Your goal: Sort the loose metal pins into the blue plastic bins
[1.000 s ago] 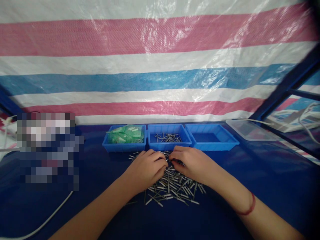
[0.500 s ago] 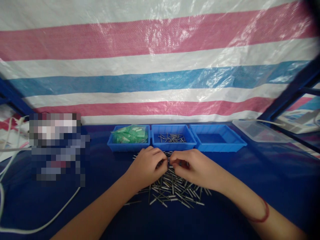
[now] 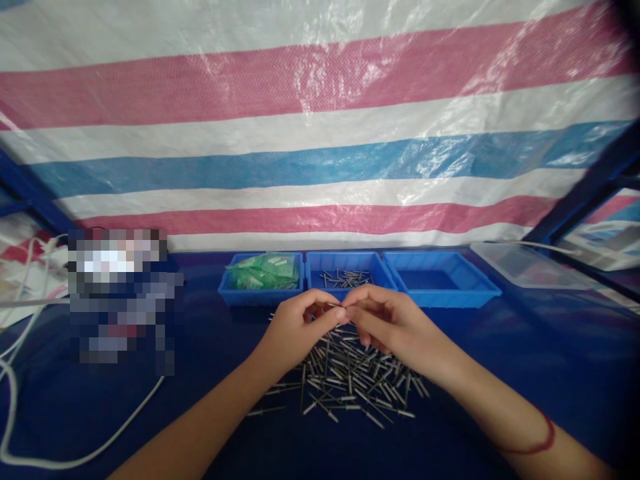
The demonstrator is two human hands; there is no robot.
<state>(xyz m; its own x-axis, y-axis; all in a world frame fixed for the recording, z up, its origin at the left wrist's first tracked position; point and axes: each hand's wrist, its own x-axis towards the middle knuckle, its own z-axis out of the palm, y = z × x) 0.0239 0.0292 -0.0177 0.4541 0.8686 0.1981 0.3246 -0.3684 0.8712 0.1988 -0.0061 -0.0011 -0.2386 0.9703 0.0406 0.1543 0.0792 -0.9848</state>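
Left hand [image 3: 296, 330], right hand [image 3: 403, 328] together, pinching thin piece [image 3: 335, 305] | rivet pile [image 3: 351, 381] beneath both | step: apparently single-piece handling | next: likely steady pinch

Workshop, striped tarpaulin [image 3: 320, 160], blue bins [image 3: 440, 299], loose rivets [image 3: 349, 381]

**Shiny Woven Plastic Behind, Bare Metal Below**

The striped sheet [image 3: 320, 93] looks like woven plastic, finely meshed, wrinkled and glossy, with hard white glints. The 3 blue bins [image 3: 445, 299] seem moulded from smooth plastic with a low sheen and ribbed inner walls. The green bag [image 3: 263, 272] is thin, crinkled, see-through plastic film. The rivets [image 3: 350, 378] are bare metal, silvery and smooth on the sleeves, duller on the thin stems. Smooth and faintly reflective, the dark blue tabletop [image 3: 540, 353] is of uncertain material. A cloudy, translucent plastic tray [image 3: 530, 267] and a smooth, plastic-coated white cable [image 3: 50, 465] also show.
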